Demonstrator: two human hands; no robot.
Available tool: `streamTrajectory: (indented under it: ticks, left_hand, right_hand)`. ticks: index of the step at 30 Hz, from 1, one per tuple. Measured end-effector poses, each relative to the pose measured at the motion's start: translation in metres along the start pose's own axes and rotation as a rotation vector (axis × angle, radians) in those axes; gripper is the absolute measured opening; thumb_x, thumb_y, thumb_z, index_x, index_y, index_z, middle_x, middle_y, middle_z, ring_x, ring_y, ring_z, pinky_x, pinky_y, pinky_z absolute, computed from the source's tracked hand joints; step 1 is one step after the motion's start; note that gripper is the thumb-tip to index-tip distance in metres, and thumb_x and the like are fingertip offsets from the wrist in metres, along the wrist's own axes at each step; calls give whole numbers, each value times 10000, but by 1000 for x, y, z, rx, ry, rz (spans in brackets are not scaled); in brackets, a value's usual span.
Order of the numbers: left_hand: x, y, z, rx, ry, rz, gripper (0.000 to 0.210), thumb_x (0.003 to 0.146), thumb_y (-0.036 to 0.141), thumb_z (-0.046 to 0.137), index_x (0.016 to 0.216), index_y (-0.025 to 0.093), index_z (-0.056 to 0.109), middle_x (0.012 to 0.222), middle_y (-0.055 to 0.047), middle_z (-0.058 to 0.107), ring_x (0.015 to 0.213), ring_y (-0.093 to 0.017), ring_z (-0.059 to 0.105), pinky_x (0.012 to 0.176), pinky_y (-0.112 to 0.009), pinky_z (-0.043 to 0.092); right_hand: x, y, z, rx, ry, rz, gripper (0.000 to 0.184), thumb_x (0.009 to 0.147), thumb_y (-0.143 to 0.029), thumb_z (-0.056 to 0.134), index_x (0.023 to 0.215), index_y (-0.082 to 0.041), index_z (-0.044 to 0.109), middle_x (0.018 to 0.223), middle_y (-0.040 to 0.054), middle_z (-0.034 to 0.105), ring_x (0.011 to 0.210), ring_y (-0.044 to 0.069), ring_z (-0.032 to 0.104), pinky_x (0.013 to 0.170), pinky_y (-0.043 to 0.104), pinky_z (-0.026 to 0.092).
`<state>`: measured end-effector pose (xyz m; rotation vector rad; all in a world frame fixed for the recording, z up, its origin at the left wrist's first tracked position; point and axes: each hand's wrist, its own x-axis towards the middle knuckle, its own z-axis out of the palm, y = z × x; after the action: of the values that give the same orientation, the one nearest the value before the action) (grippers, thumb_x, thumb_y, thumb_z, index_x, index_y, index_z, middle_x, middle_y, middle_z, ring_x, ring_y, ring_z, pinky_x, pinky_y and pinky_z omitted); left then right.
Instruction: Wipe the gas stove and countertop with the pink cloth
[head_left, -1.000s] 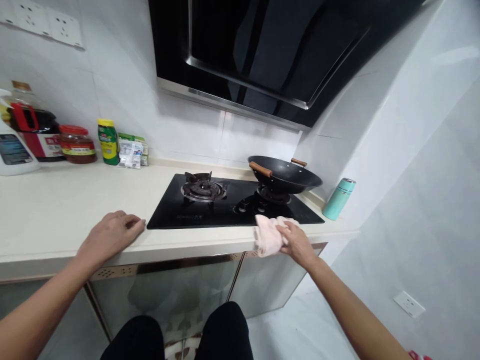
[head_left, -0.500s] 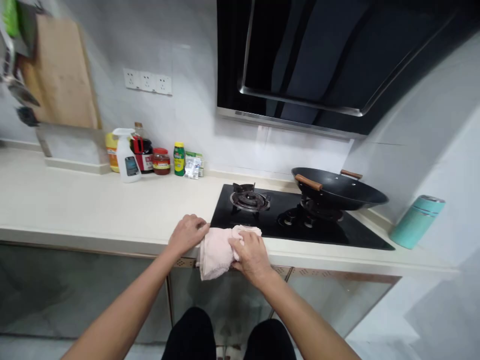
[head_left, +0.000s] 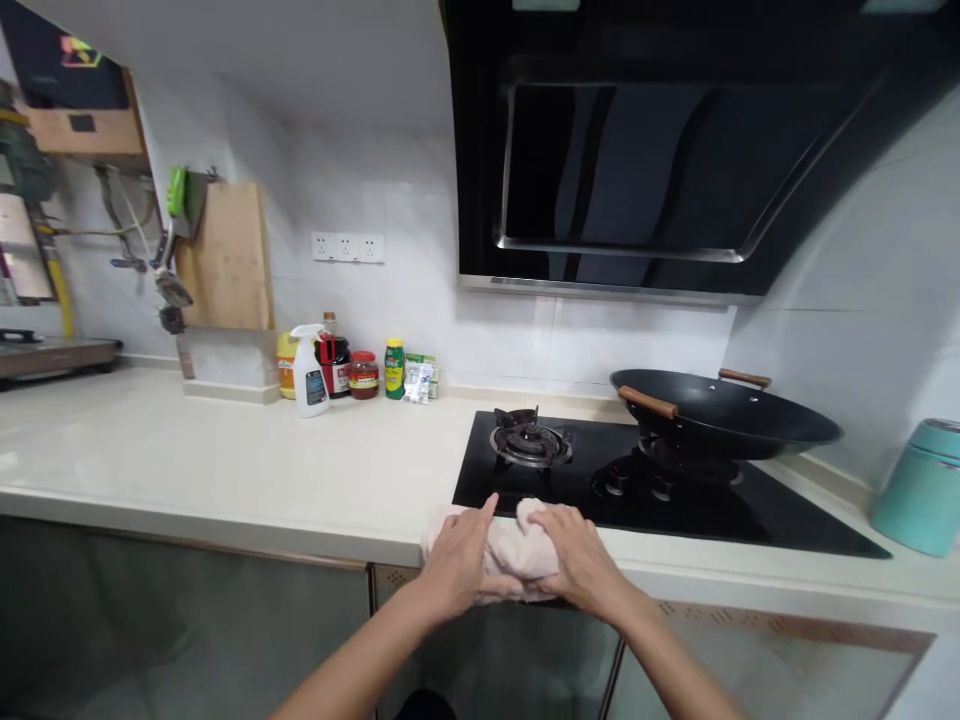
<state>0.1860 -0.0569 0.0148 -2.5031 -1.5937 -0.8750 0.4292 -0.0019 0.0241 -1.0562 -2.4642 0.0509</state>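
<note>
Forearms point(head_left: 367, 645) reach forward; left hand point(head_left: 454, 565) and right hand point(head_left: 585, 562) curl toward each other at the surface point(head_left: 247, 460)'s front edge.

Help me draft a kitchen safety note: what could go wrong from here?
1. The crumpled pale pink cloth, held between the left hand and right hand at the front edge of the cream counter, might slip off if the grip loosens.
2. The right hand could brush the round dark knobs on the black glass hob and turn one.
3. The wide, round black wok stands on the hob, so a knock might tip it.
</note>
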Motion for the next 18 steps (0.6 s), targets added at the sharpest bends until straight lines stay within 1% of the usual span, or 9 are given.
streamTrajectory:
  ticks: [3,5,7,9,10,12,14,16,18]
  left_hand:
    - [1,3,2,64,-11,11,1117,643,713,844,1558,229,423,1477,-227,561,1320,-412,535,1064,-566,416]
    - [4,11,2,87,6,24,865,690,652,846,1417,261,586,1442,-192,591,1280,-395,545,1029,-551,418]
    - [10,22,0,54,28,29,496,781,520,818,1192,265,708,1343,-135,655,1206,-342,569,989,-501,420]
    - [14,34,-5,-36,23,48,181,816,364,780,926,229,728,1164,-82,714,1108,-282,587,971,-452,407]
    - [15,41,-8,-101,4,57,115,817,309,755,807,210,695,1038,-58,722,1034,-250,594,964,-431,401]
    - [14,53,-17,-314,-81,46,218,824,294,703,659,190,605,783,-9,653,827,-183,568,885,-373,419]
    - [11,66,-26,-628,-180,-42,277,852,365,653,653,186,581,672,21,560,679,-138,488,732,-307,416]
    - [8,79,-35,-921,-230,-161,311,868,461,631,752,173,631,703,16,567,656,-126,464,640,-267,380]
    - [9,91,-43,-1089,-211,-249,399,858,545,643,856,147,665,765,-4,600,683,-128,482,638,-251,379]
  right_hand:
    - [-9,12,-8,-24,4,113,718,692,-479,879,1332,-344,584,1261,64,570,1100,286,516,906,416,407]
    - [-12,12,-14,-9,-18,114,688,692,-544,874,1306,-378,612,1236,56,564,1097,289,515,900,417,406]
    - [-14,8,-21,32,-43,85,605,725,-574,845,1266,-395,640,1210,46,564,1095,284,518,905,415,412]
    - [-18,2,-27,106,-53,67,466,782,-567,797,1185,-369,674,1165,43,575,1090,275,526,917,410,425]
    - [-22,-1,-29,158,-54,67,398,802,-558,776,1126,-345,687,1136,43,582,1082,271,532,922,407,435]
    - [-32,-6,-32,290,-50,88,322,821,-552,744,1025,-309,690,1084,47,592,1064,269,546,931,408,456]
    - [-44,-12,-33,476,-42,121,329,842,-568,703,1027,-296,687,1080,54,610,1045,269,568,938,413,478]
    - [-54,-18,-33,703,-61,154,419,903,-594,618,1185,-287,667,1166,69,636,1073,269,592,972,418,489]
    - [-60,-25,-34,892,-107,189,537,969,-625,509,1363,-271,593,1288,85,638,1144,270,599,1026,418,479]
